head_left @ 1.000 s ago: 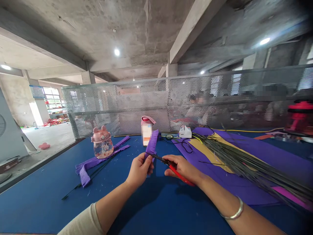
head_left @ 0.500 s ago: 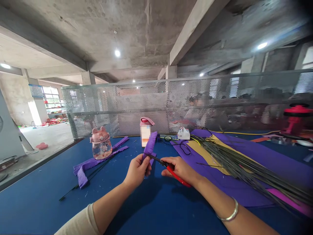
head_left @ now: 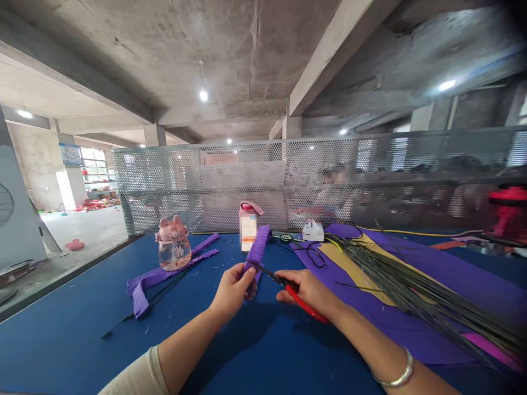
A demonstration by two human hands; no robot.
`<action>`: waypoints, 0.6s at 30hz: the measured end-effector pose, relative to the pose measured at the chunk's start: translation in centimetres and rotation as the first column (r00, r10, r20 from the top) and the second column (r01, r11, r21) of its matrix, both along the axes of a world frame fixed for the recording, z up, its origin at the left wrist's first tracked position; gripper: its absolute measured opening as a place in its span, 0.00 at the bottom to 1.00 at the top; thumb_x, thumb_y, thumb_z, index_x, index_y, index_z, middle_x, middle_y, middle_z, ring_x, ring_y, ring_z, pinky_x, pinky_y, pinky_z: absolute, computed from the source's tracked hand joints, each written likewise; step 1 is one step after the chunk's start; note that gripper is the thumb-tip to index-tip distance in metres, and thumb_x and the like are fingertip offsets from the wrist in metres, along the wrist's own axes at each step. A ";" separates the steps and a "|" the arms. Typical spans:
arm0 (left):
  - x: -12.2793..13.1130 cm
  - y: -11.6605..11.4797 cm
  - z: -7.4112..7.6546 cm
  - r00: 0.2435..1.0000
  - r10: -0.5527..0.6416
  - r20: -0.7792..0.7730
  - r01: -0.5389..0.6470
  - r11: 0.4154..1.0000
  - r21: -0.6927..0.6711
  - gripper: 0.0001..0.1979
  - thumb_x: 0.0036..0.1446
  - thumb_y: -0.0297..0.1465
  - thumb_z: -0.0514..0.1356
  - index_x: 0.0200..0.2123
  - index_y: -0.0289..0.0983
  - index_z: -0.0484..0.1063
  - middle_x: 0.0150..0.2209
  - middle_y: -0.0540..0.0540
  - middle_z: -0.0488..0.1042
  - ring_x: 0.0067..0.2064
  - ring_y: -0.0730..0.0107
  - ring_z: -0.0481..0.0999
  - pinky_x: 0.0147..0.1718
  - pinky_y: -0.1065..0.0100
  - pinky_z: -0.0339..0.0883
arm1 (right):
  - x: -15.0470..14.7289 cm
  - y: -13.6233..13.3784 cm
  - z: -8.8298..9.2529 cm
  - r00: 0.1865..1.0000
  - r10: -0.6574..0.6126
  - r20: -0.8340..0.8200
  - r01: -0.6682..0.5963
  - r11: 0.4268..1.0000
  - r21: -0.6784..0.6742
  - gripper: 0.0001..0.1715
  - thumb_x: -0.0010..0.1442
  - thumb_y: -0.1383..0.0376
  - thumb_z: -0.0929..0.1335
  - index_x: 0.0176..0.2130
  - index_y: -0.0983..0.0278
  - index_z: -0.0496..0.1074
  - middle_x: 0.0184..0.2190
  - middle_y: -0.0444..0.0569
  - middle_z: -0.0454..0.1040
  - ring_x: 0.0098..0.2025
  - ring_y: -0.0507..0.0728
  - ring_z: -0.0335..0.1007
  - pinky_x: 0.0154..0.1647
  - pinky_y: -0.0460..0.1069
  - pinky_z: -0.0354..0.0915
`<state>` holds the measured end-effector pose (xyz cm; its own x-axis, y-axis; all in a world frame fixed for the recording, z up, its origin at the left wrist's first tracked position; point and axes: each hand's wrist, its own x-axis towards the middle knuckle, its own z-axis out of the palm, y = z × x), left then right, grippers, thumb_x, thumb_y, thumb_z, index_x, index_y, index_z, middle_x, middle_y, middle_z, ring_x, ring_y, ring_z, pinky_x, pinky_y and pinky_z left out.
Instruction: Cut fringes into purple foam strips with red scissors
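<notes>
My left hand (head_left: 234, 289) pinches a purple crepe paper strip (head_left: 258, 248) that stands up from the fingers, its edge cut into a fringe. Red-handled scissors (head_left: 304, 303) are in my right hand (head_left: 307, 291), fingers closed around the handles. Their dark blades point left and lie across the strip just above my left thumb; whether the blades are fully closed I cannot make out. Beyond the strip stands a pink-capped bottle (head_left: 248, 227), partly covered by it. More purple strips (head_left: 142, 293) lie to the left with thin dark stems.
A clear pink-lidded bottle (head_left: 174, 249) stands on the blue table (head_left: 82, 329) at left. On the right, a bundle of dark green stems (head_left: 395, 274) lies over purple sheets (head_left: 349, 323) and tan paper. A small white box (head_left: 313, 230) sits behind, before a perforated metal screen (head_left: 242, 175).
The view has shifted slightly, so everything sits a little lower and further right. My hands keep the same hold, with the scissor blades still at the purple strip.
</notes>
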<state>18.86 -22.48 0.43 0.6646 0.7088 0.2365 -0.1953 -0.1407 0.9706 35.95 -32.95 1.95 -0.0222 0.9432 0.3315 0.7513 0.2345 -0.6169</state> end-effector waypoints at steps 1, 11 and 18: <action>0.0 0.0 0.0 1.000 0.008 0.000 -0.008 1.000 0.018 0.17 0.51 0.44 0.58 0.27 0.34 0.63 0.19 0.53 0.65 0.18 0.80 0.63 0.17 0.76 0.57 | 0.0 0.0 0.0 1.000 -0.002 0.005 0.002 1.000 -0.004 0.15 0.53 0.54 0.68 0.32 0.65 0.70 0.22 0.40 0.59 0.24 0.49 0.51 0.24 0.43 0.51; 0.3 0.2 -0.2 0.992 0.109 0.068 -0.112 0.993 0.039 0.18 0.50 0.45 0.58 0.26 0.34 0.64 0.20 0.52 0.65 0.19 0.79 0.64 0.18 0.75 0.60 | 0.3 0.2 -0.6 0.990 -0.057 0.131 0.044 0.994 0.100 0.27 0.49 0.50 0.71 0.45 0.62 0.68 0.35 0.47 0.69 0.30 0.53 0.61 0.30 0.45 0.58; 0.3 -0.1 -0.3 0.996 0.055 0.064 -0.059 0.997 0.056 0.17 0.50 0.44 0.59 0.26 0.35 0.63 0.19 0.52 0.65 0.19 0.79 0.63 0.18 0.75 0.59 | 0.3 0.2 -0.5 0.990 -0.011 0.143 0.002 0.998 0.064 0.26 0.49 0.49 0.71 0.42 0.63 0.68 0.29 0.43 0.64 0.26 0.50 0.54 0.26 0.43 0.54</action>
<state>19.15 -22.58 0.12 0.6060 0.7292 0.3179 -0.2453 -0.2089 0.9467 36.21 -32.77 1.49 -0.0679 0.9205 0.3849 0.8325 0.2649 -0.4866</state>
